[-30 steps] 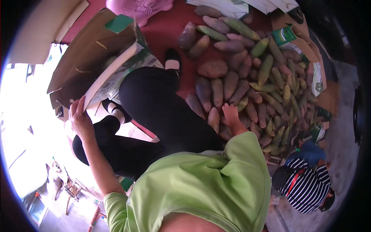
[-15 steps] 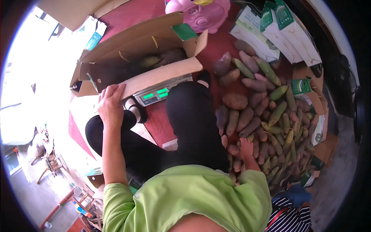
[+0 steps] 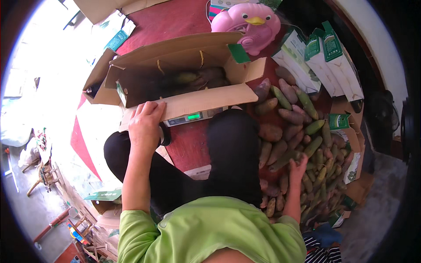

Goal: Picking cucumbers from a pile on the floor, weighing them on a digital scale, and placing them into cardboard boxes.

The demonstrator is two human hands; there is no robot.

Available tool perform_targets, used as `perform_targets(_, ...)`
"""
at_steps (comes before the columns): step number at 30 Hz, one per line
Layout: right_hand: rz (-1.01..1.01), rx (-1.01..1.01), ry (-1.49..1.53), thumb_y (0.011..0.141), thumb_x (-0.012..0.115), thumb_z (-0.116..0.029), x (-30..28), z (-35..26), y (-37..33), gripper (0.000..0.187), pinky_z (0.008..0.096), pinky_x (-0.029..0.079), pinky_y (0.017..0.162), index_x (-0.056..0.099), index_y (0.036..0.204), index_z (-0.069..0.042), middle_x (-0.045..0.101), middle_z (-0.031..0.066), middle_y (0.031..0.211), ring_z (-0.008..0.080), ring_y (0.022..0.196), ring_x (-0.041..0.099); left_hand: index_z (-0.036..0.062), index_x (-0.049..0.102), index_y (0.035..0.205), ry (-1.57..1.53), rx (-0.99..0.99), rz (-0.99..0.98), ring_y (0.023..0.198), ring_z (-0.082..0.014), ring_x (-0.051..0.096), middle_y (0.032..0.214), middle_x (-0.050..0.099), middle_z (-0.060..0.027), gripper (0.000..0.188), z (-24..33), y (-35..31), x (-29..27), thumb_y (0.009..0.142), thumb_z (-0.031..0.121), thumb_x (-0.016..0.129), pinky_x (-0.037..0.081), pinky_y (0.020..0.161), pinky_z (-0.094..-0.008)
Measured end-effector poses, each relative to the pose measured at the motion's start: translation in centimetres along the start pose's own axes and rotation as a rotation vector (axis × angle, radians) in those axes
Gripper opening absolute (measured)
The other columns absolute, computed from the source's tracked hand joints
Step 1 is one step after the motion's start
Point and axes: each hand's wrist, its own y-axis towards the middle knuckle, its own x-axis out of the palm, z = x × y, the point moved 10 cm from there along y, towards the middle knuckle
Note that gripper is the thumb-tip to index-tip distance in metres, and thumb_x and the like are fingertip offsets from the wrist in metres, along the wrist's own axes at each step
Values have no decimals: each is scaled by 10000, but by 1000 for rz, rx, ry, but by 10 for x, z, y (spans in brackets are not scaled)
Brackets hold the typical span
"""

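Observation:
My left hand (image 3: 147, 120) is closed over the near flap of an open cardboard box (image 3: 184, 101), its fingers bent over the flap's edge. Inside the box, a few long vegetables (image 3: 188, 79) lie in shadow. The box rests on a digital scale (image 3: 180, 120) with a lit green display, partly covered by the flap. My right hand (image 3: 298, 164) grips the end of a long dark green vegetable (image 3: 282, 160) over the pile (image 3: 324, 168) of green and purple-brown root-like vegetables at my right.
A pink bird-shaped plastic thing (image 3: 263, 22) stands beyond the box. White and green cartons (image 3: 329, 61) stand at the far right, and an opened carton (image 3: 353, 142) edges the pile. A striped garment (image 3: 322, 250) shows at the lower right. Red matting (image 3: 188, 144) covers the floor.
My right hand has closed on a long green vegetable and come up off the pile with it. My left hand stays on the flap. The whole view has shifted.

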Motion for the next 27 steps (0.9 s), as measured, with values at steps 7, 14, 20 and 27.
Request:
perform_targets(7, 138, -550, 255, 842, 583, -29, -4, -247, 17, 508, 345, 345, 999, 361, 1294, 34, 466, 127, 1263, 226, 1147, 464, 108, 628, 1019, -6, 21, 17, 904, -242, 564, 899, 561, -34, 352, 0, -1, -3, 696, -9, 552, 454, 799, -358)
perform_targets(14, -242, -902, 551, 827, 575, 4, 87, -410, 8, 486, 353, 362, 1002, 386, 1273, 55, 507, 138, 1218, 217, 1140, 488, 103, 640, 1011, -21, 10, 32, 919, -247, 563, 933, 585, -39, 326, -2, -2, -3, 712, 6, 554, 451, 809, -359)
perform_targets(20, -212, -1162, 183, 669, 740, -156, 203, -452, -18, 439, 382, 460, 747, 533, 1039, -42, 589, 142, 920, 314, 841, 583, 134, 656, 1022, -55, 5, -33, 976, -257, 559, 965, 609, -55, 301, -2, 4, 5, 765, 62, 518, 422, 843, -366)
perform_targets(27, -259, -1077, 200, 702, 722, -175, 248, -432, -35, 335, 394, 464, 791, 604, 981, -30, 621, 139, 935, 305, 897, 586, 80, 658, 1048, -89, 30, 3, 933, -286, 582, 967, 625, -91, 344, -6, 2, 8, 758, -33, 513, 454, 817, -389)
